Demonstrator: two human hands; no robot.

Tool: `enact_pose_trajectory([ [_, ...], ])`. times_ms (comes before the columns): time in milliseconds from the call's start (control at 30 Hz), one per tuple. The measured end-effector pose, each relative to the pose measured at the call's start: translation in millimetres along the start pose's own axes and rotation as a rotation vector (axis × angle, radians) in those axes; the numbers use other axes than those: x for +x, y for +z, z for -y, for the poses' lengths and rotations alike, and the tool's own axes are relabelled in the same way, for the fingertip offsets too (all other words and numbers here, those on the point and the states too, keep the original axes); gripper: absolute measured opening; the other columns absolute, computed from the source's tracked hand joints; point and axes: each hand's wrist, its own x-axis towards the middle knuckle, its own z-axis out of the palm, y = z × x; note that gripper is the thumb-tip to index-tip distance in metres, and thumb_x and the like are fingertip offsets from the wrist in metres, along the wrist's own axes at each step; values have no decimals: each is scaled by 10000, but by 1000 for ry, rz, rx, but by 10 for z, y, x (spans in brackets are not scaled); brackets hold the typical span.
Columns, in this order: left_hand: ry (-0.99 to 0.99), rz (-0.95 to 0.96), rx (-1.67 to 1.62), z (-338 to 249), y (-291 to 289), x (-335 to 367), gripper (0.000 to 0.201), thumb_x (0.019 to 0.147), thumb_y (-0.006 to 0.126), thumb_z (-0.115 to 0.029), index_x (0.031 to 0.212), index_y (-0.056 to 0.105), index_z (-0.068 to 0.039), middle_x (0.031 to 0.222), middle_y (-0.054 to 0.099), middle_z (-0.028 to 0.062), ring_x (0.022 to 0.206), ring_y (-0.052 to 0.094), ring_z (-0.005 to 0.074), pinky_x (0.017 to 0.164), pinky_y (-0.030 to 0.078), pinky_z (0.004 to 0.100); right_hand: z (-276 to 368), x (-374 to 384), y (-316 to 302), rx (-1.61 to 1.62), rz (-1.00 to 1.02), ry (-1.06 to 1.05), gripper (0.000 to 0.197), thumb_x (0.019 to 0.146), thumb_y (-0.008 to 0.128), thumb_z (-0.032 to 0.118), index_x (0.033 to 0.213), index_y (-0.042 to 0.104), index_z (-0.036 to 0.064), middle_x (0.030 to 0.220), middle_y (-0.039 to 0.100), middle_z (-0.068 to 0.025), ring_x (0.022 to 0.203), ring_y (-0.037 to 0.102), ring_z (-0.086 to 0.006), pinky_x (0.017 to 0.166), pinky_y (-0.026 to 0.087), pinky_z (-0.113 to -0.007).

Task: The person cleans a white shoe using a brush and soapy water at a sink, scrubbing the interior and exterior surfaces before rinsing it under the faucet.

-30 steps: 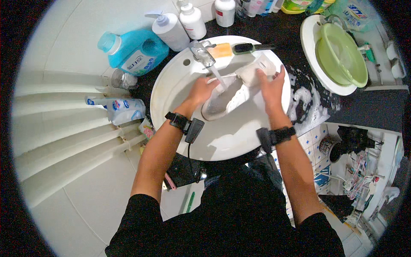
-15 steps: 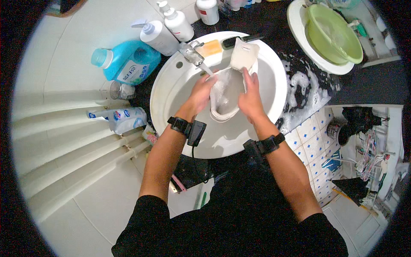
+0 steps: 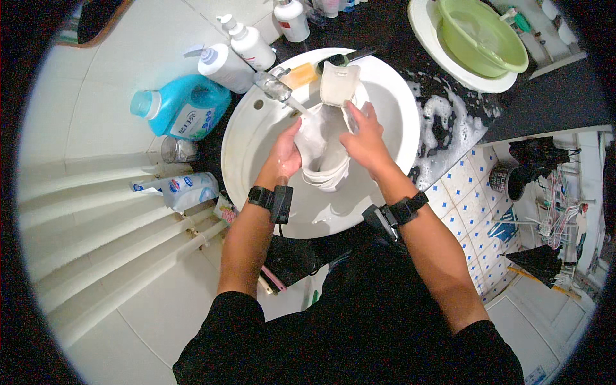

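Observation:
Over the white oval sink (image 3: 404,147), I hold a wet white shoe (image 3: 326,178) with its opening upward and its tongue (image 3: 339,83) folded out at the far end. My left hand (image 3: 283,154) grips the shoe's left side, its fingers partly hidden behind the upper. On the opposite side, my right hand (image 3: 367,138) is closed around the edge just below the tongue. Water from the metal faucet (image 3: 274,86) runs into the shoe opening. Behind the shoe, a brush (image 3: 346,59) with a dark handle rests on the sink's far rim beside a yellow soap bar (image 3: 299,76).
A blue detergent bottle (image 3: 181,106) and white pump bottles (image 3: 249,43) stand to the left and behind. Suds (image 3: 452,125) cover part of the black counter (image 3: 545,106) at right. A green basin (image 3: 478,45) sits in a white one at the far right.
The shoe has tilted, so more of its heel shows, and its tongue has opened out toward the far rim. Both hands have shifted slightly with it; the whole view has moved a little.

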Motion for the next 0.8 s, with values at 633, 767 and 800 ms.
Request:
enact_pose_trajectory([
  [633,75,68,-136,-46,-180,-24,421,962,511,-219,1312,429,1,1298,516,148,1179,518,279,1033,403,430,-95,101,-53,100,160,-41,770,740,559,135,1464,310,223,1521,110,-261,1305,370,-373,1004,379,-351],
  [767,65,32,-167,-5,-107,18,417,972,486,-212,1310,416,22,1303,506,160,1179,517,283,1025,418,429,-187,113,-9,244,69,17,847,741,565,147,1497,194,239,1490,228,-237,1269,398,-358,994,382,-420],
  [800,66,31,-169,11,-94,33,417,972,486,-212,1310,416,22,1303,506,160,1179,517,283,1025,418,429,-192,87,-12,319,52,67,888,737,571,148,1503,133,246,1467,272,-229,1258,402,-348,985,378,-464],
])
